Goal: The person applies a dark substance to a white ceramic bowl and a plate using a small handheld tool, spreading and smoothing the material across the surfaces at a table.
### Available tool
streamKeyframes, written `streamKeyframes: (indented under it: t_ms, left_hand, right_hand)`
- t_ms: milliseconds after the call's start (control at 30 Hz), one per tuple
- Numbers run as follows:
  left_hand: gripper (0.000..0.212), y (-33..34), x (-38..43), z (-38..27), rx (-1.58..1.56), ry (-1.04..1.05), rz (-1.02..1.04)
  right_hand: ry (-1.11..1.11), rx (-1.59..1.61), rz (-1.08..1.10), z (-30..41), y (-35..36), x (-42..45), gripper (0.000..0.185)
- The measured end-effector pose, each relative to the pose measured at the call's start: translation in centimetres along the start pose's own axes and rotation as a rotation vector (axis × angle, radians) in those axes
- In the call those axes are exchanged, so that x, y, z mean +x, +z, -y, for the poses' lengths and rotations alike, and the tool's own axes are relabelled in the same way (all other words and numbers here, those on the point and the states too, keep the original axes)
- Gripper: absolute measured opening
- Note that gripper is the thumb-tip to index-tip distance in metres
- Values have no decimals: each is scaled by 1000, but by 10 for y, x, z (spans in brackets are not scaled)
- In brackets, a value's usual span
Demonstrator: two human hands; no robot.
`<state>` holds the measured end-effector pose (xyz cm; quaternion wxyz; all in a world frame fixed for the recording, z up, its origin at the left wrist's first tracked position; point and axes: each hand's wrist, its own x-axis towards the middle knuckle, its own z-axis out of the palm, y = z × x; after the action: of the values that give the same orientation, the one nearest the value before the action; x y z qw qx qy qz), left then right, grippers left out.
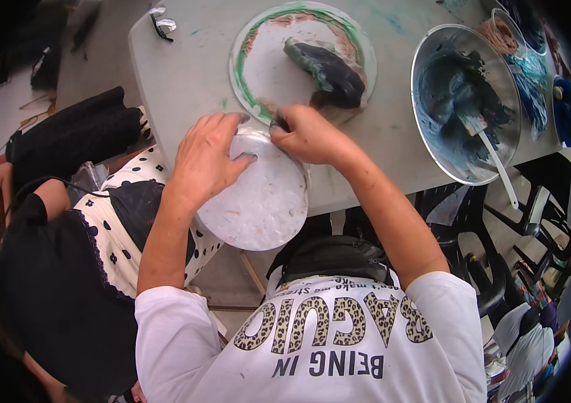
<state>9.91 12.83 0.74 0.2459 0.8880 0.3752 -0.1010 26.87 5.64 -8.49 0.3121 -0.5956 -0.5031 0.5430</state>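
A round, whitish-silver board (260,201) with a wrinkled, filmy edge lies tilted across the near table edge. My left hand (202,156) grips its upper left side, thumb over the face and fingers reaching past the far rim. At the upper right rim, my right hand (305,133) pinches the edge; dark smears mark its fingertips, and what lies between them is partly hidden. Just beyond my hands is a round turntable (275,70) ringed with green and brownish icing smears. On its right half rests a filled piping bag (331,73) with dark contents.
A steel bowl (415,101) of blue-grey icing holds a white-handled spatula (494,156) overhanging its rim. Tubs (504,32) and bags (530,90) crowd the table's far right. Sunglasses (163,24) lie far left. A person in black (74,282) sits close on my left; chairs (477,267) stand right.
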Motion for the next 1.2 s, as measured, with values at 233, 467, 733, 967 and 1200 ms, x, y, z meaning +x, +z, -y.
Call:
streamKeyframes:
  t_ms: [233,467,733,967,1200]
  left_hand:
    - [50,-3,10,6,-25,6,84]
    - [56,-8,15,3,-3,-35,194]
    - [58,-9,16,4,9,-23,191]
    - [51,-10,19,2,-64,-46,189]
    - [52,-11,27,-1,35,1,254]
  right_hand:
    - [-29,73,-9,12,-4,6,24]
    - [66,-104,15,15,-17,-4,29]
    - [-45,-273,-37,12,-7,7,20]
    - [-60,-239,-22,12,-6,6,25]
    - [-28,-123,-17,12,-10,4,26]
